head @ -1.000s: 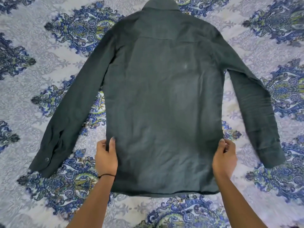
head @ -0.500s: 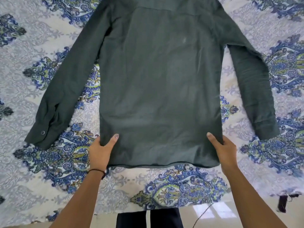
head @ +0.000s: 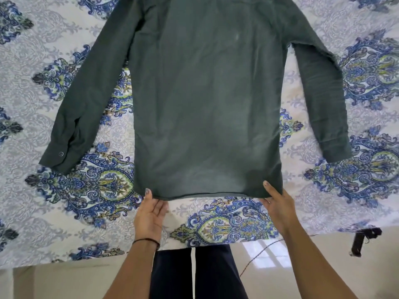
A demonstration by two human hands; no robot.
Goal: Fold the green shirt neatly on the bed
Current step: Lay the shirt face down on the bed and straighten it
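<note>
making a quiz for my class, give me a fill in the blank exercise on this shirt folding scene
1. The dark green long-sleeved shirt lies spread on a bedsheet patterned in white and ____.
2. Both hands are at the shirt's ____ edge.
3. The thin black band sits on the wrist of the ____ hand.
4. A small round ____ shows on the cuff of the sleeve on the person's left.

Missing words: blue; bottom; left; button
</note>
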